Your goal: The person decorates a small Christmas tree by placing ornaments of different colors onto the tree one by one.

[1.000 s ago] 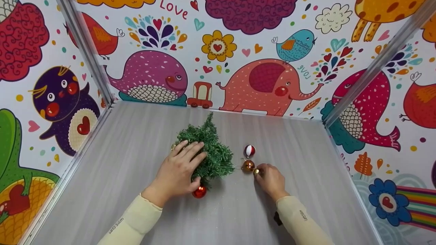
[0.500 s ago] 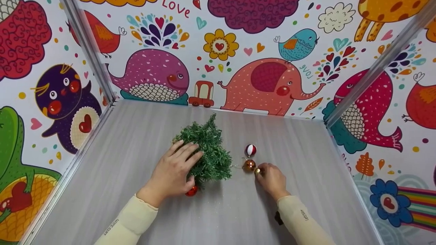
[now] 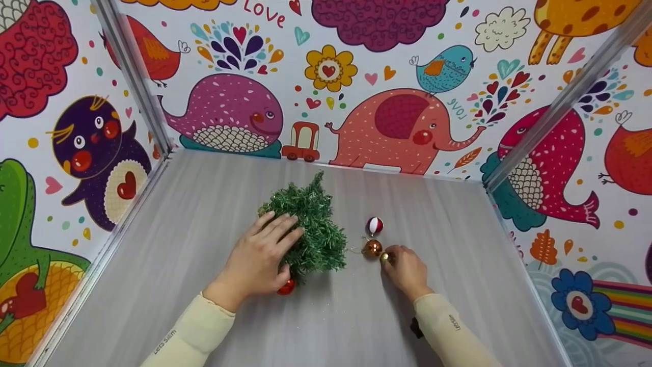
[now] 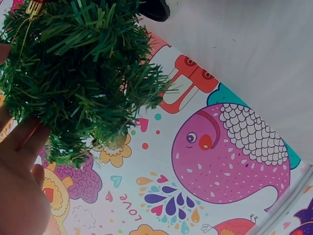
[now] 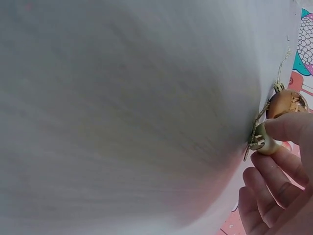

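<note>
On the worktop (image 3: pixel 458 239), beside the green tree (image 3: pixel 317 234) where the left hand (image 3: pixel 261 259) rests outspread, the right hand (image 3: pixel 407 270) pinches a small gold bauble (image 5: pixel 268 145) — likely light, hard and slippery, perhaps easily dented, so best held by its cap (image 5: pixel 257 142).

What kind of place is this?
Probably a little walled play or work booth: cartoon-covered walls rise around a grey surface, with metal posts at the corners.

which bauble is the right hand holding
The small gold bauble, pinched by the right hand; the copper bauble and red-and-white bauble lie on the table.
</note>
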Motion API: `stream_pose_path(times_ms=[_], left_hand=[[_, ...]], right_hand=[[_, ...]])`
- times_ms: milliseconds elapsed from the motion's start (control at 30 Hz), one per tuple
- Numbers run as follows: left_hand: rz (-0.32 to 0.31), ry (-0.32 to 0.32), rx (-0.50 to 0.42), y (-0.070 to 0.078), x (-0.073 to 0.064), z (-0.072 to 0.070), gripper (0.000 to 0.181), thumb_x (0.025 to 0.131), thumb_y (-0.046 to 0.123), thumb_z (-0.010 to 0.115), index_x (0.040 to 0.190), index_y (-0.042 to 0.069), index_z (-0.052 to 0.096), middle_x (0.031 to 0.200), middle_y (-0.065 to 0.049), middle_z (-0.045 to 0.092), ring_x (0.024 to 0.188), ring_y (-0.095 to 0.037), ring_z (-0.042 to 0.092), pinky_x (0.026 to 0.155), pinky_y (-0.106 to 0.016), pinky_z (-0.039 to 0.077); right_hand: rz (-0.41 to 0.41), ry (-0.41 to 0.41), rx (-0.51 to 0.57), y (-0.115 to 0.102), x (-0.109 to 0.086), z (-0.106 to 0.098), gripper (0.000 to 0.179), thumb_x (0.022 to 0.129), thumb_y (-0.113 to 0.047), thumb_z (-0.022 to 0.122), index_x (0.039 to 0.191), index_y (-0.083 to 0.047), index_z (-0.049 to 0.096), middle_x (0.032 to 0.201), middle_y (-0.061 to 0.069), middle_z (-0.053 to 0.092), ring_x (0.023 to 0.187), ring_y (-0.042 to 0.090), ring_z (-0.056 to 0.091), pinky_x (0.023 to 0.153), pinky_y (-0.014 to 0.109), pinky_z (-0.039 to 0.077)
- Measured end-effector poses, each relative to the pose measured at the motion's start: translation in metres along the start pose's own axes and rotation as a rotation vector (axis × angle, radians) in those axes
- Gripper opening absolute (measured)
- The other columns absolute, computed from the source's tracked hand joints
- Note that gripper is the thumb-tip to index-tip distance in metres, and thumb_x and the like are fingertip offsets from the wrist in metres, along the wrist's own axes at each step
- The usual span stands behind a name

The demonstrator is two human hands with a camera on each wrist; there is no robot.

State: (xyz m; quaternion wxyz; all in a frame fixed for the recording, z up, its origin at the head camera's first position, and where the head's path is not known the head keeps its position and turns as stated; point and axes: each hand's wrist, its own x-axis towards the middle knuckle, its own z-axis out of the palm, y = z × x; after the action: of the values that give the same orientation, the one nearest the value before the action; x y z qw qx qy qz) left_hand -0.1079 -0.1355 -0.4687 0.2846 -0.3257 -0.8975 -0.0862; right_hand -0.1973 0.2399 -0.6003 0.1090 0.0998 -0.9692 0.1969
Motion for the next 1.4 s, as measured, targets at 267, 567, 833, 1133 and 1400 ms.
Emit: stream_pose_path(times_ms=[267, 567, 833, 1133, 1400], left_hand=[[0.001, -0.001, -0.003, -0.003, 0.001, -0.003, 0.069, 0.066, 0.023, 0.073, 0.132, 0.007, 0.062, 0.141, -0.014, 0.054, 0.131, -0.031, 0.049, 0.116, -0.048, 0.023], [0.012, 0.030, -0.013, -0.003, 0.002, -0.001, 0.068, 0.065, 0.021, 0.070, 0.131, 0.006, 0.062, 0.140, -0.015, 0.055, 0.130, -0.033, 0.051, 0.116, -0.049, 0.024], [0.009, 0.007, -0.004, -0.001, 0.003, -0.003, 0.069, 0.067, 0.024, 0.071, 0.133, 0.007, 0.061, 0.142, -0.015, 0.053, 0.132, -0.032, 0.048, 0.117, -0.048, 0.023], [0.009, 0.000, 0.004, 0.000, 0.003, -0.002, 0.069, 0.067, 0.025, 0.072, 0.133, 0.007, 0.061, 0.143, -0.015, 0.052, 0.132, -0.032, 0.048, 0.117, -0.047, 0.021], [-0.006, -0.020, 0.006, 0.001, 0.000, -0.002, 0.071, 0.069, 0.026, 0.072, 0.136, 0.009, 0.059, 0.145, -0.014, 0.051, 0.134, -0.030, 0.047, 0.118, -0.045, 0.019]], right_hand=[[0.008, -0.014, 0.006, 0.000, 0.002, -0.002, 0.018, 0.084, -0.021, 0.077, 0.098, -0.010, 0.074, 0.090, 0.003, 0.067, 0.084, 0.026, 0.065, 0.072, 0.049, 0.053], [0.024, -0.026, 0.001, -0.001, 0.004, -0.005, 0.019, 0.083, -0.021, 0.076, 0.099, -0.010, 0.073, 0.090, 0.004, 0.067, 0.085, 0.025, 0.064, 0.073, 0.048, 0.054], [0.034, -0.015, 0.018, 0.001, 0.003, -0.005, 0.017, 0.082, -0.020, 0.078, 0.096, -0.011, 0.074, 0.089, 0.001, 0.068, 0.084, 0.023, 0.065, 0.072, 0.048, 0.053], [0.035, -0.048, 0.024, 0.001, 0.001, -0.006, 0.016, 0.083, -0.020, 0.078, 0.096, -0.012, 0.073, 0.088, 0.000, 0.068, 0.082, 0.021, 0.064, 0.071, 0.047, 0.053], [0.027, -0.013, 0.076, -0.007, -0.005, -0.020, 0.021, 0.082, -0.015, 0.076, 0.102, -0.011, 0.074, 0.094, 0.002, 0.069, 0.088, 0.021, 0.065, 0.075, 0.046, 0.053]])
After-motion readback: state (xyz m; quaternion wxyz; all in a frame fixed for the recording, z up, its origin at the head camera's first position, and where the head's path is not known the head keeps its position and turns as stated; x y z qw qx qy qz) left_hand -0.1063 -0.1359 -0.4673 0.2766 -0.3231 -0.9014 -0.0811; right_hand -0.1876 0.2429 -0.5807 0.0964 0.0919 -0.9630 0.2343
